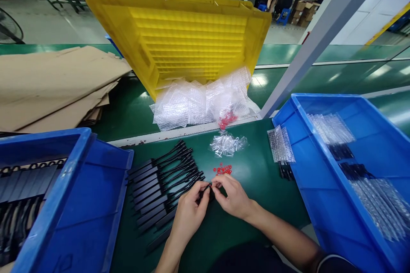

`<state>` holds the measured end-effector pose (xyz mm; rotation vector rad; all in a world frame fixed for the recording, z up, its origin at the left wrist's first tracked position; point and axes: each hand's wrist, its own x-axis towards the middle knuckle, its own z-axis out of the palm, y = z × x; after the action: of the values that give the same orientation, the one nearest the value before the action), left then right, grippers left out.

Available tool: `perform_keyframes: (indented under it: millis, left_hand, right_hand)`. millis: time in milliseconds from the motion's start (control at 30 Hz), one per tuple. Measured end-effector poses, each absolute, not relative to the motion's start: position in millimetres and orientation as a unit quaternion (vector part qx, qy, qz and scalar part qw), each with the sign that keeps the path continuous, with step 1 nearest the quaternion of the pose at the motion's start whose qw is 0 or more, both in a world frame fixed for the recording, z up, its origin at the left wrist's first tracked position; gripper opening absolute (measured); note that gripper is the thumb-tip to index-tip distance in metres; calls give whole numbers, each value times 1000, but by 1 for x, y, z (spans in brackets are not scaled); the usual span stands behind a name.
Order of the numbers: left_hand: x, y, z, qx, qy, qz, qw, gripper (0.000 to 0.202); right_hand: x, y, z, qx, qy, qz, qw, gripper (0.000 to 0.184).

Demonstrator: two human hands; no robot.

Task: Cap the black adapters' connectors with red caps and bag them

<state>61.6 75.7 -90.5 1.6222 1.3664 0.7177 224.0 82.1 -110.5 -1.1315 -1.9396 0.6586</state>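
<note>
My left hand [191, 209] is closed around the end of a black cable [206, 190], its tip poking out between thumb and forefinger. My right hand [232, 197] pinches at that same tip; a speck of red seems to show there, but the fingers cover most of it. Left of my hands lies a row of flat black boxes with cables [149, 196], their cable ends pointing right. Just beyond my fingertips is a small pile of red rings [223, 169]. Behind it sits a heap of small clear plastic pieces [227, 144].
Blue bins stand at left [105, 192] and right [307, 183], both holding black parts; some at right are bubble-wrapped. A tilted yellow crate [192, 30] stands behind bubble bags [182, 106]. Cardboard sheets [54, 81] lie far left. A grey post [307, 47] slants up at right.
</note>
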Motion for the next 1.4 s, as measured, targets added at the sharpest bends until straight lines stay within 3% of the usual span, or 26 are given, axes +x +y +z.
perform_keyframes:
  millis: [300, 667, 800, 1100, 1233, 1400]
  left_hand:
    - [33, 68, -82, 729, 598, 292, 163, 20]
    - [70, 47, -108, 806, 563, 157, 90, 26]
    - [70, 48, -108, 811, 556, 140, 118, 25]
    - [51, 58, -91, 753, 509, 178, 376, 24]
    - [51, 54, -93, 753, 530, 141, 364, 10]
    - [54, 50, -95, 773, 525, 93, 344, 14]
  right_hand:
    - [252, 114, -106, -543, -740, 226, 326, 14]
    - [248, 146, -118, -581, -785, 132, 170, 10]
    - [245, 146, -122, -580, -792, 117, 152, 15]
    - [245, 131, -111, -574, -780, 142, 205, 22]
    - [245, 116, -105, -564, -770, 181, 237, 15]
    - [243, 103, -108, -545, -771, 203, 258, 11]
